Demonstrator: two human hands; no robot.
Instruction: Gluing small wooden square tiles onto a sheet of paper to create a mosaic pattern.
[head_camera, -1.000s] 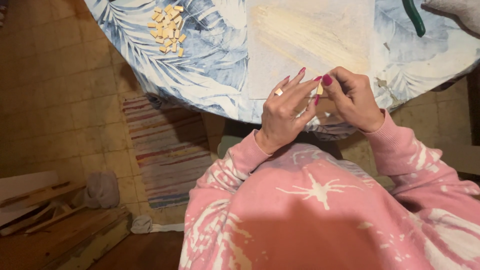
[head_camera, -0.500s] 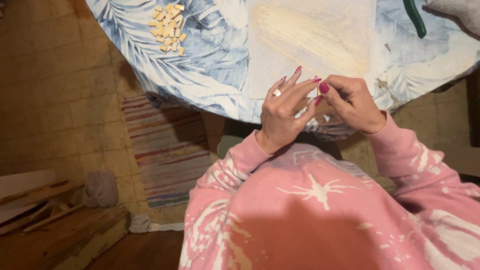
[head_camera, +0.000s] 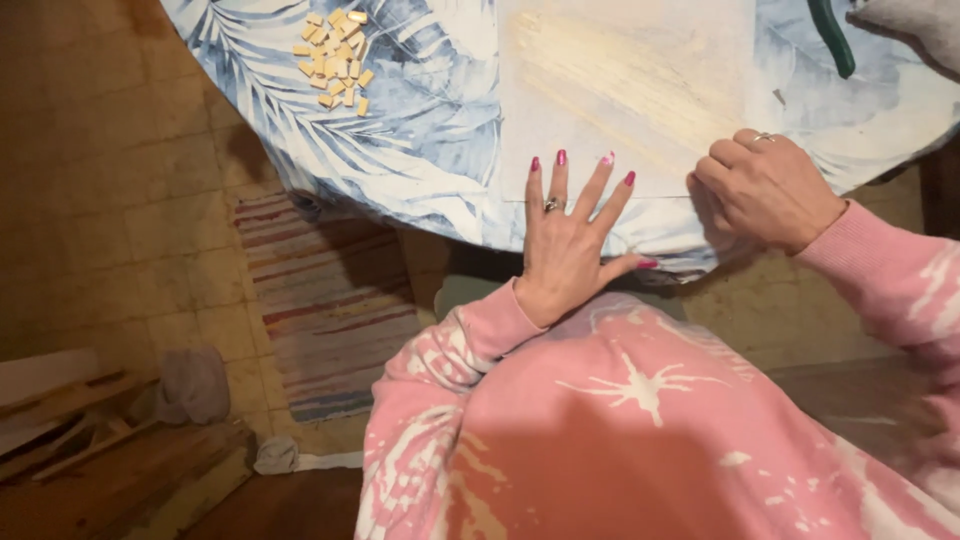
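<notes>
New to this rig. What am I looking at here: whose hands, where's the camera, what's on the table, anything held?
There is no machine here: a person in a pink patterned sweatshirt wears a camera on the head, so the single view looks down over their own lap and hands.

The left hand lies flat with fingers spread at the near edge of a pale sheet on the table. The right hand is curled loosely at the sheet's near right corner; whether its grip pinches anything cannot be seen.

The round table carries a blue leaf-print cloth. At its far left lies a small pile of tan blocks; at far right a dark green handle. Below, a striped rug lies on the floor.
</notes>
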